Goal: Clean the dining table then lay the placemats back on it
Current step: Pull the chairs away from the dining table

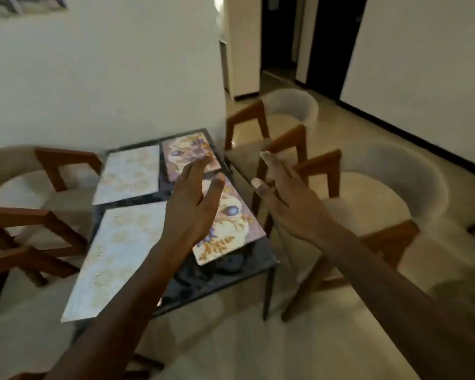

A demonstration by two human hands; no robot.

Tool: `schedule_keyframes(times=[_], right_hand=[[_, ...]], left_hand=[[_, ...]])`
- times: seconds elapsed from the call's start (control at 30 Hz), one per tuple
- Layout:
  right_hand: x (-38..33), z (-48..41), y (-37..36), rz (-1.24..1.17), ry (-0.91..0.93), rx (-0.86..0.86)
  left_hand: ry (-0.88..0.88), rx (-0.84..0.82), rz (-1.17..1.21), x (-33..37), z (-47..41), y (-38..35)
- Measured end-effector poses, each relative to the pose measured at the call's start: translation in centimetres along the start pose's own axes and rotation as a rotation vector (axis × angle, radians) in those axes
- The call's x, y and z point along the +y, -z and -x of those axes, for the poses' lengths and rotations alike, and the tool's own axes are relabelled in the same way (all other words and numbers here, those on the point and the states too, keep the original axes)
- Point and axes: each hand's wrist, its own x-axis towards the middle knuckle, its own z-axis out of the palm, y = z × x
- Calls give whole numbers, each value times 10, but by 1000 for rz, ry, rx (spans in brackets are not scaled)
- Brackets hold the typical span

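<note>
A dark marbled dining table (220, 270) stands against the white wall, with several placemats lying on it. Two pale gold-patterned mats fill the left side, a near one (115, 253) and a far one (129, 172). Two floral mats with purple and gold lie on the right, a near one (231, 231) and a far one (188, 150). My left hand (192, 207) hovers over the table's middle, fingers spread, holding nothing. My right hand (283, 196) is raised just past the table's right edge, also open and empty.
Wooden-framed chairs with pale upholstery surround the table: two on the left (25, 212) and two on the right (379, 193), (280, 119). Beige tiled floor (231, 346) lies in front. A dark doorway (283, 37) opens at the back.
</note>
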Motion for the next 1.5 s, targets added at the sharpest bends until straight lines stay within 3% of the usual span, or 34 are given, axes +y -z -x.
schedule_keyframes(times=[0.23,0.8,1.23,1.5], right_hand=[[115,89,44,-280,-361,113],[359,131,213,-365,-536,192],[566,16,320,-342,-548,95],[682,-87,364,-355,-453,-107]], left_hand=[[147,-196,222,49,18,-123],[178,-465,283,183,-28,-391],[342,-476,345,240,-162,-585],[520,-333,243,248,-221,-655]])
